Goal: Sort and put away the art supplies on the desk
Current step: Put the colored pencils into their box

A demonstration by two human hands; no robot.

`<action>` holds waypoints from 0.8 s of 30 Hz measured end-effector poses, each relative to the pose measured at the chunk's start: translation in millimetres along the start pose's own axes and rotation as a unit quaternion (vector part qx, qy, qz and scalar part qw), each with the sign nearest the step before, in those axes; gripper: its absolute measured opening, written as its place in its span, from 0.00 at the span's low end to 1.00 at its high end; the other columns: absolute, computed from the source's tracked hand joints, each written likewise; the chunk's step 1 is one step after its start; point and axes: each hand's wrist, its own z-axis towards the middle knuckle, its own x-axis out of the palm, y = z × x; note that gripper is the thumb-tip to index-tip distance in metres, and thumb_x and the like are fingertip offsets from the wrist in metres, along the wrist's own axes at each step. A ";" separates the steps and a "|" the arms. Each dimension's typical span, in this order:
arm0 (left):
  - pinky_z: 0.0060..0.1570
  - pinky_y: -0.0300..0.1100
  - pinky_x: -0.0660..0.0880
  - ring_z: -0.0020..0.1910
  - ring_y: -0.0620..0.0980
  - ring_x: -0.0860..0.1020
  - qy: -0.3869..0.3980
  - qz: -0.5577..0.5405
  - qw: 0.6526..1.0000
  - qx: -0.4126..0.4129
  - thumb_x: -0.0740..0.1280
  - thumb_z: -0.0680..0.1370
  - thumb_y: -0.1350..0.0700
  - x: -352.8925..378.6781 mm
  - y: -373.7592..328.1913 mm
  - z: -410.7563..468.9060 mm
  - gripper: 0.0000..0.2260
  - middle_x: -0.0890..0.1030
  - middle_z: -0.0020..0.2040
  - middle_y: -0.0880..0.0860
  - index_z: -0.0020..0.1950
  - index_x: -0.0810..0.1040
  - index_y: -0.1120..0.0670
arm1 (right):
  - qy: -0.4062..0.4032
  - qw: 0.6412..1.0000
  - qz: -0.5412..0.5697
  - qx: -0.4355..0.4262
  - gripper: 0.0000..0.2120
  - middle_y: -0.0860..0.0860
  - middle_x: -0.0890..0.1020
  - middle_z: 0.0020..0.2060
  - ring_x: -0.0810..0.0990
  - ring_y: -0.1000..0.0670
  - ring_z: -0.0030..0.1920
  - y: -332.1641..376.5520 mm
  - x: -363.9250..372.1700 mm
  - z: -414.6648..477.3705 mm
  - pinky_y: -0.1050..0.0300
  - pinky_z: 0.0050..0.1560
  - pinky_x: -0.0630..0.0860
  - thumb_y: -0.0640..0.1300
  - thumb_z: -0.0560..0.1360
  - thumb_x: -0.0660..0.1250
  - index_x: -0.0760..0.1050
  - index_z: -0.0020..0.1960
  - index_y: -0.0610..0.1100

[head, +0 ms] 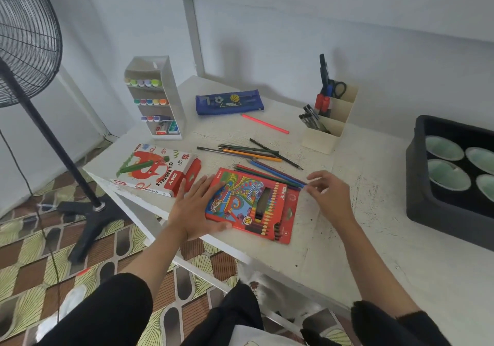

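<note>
Pencil gathering beside the pencil box [248, 201]; scatter risk noted.
The left hand [195, 206] is laid flat on the box's left edge, fingers spread. Loose pencils [278, 174] along its far edge are pinched at their ends by the right hand [330, 194]. Gripped so, some could be dropped and rolled off the desk [361, 225].

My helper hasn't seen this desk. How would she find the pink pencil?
On the white desk, find the blue pencil case near the back. The pink pencil lies just in front of it, alone; the other loose pencils lie clustered, none pink.
</note>
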 end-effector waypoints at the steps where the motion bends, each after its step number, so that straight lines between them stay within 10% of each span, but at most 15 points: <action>1: 0.71 0.52 0.29 0.77 0.46 0.46 0.000 -0.004 1.000 0.000 0.44 0.60 0.17 -0.2 0.0 -0.3 0.50 0.51 0.78 0.45 0.77 0.48 0.39 | -0.015 1.000 -0.019 -0.007 0.07 0.53 0.80 0.33 0.74 0.56 0.33 -1.8 -0.1 10.8 0.73 0.36 0.69 0.36 0.70 0.73 0.78 0.43 0.47; 9: 0.71 0.54 0.29 0.77 0.46 0.45 0.014 -0.010 1.000 -0.010 0.42 0.58 0.16 -2.5 -0.9 -0.8 0.49 0.50 0.78 0.46 0.75 0.44 0.37 | -0.031 0.973 -0.228 0.013 0.06 0.49 0.78 0.55 0.69 0.47 0.59 -6.9 20.4 70.0 0.50 0.52 0.69 0.48 0.74 0.69 0.82 0.50 0.50; 24: 0.72 0.55 0.30 0.77 0.46 0.46 0.011 -0.018 1.000 -0.008 0.41 0.58 0.16 -0.3 0.2 0.5 0.49 0.50 0.78 0.46 0.75 0.43 0.37 | -0.121 0.958 -0.248 0.083 0.04 0.51 0.79 0.51 0.70 0.46 0.54 -18.6 13.2 32.0 0.49 0.48 0.69 0.46 0.72 0.72 0.82 0.43 0.45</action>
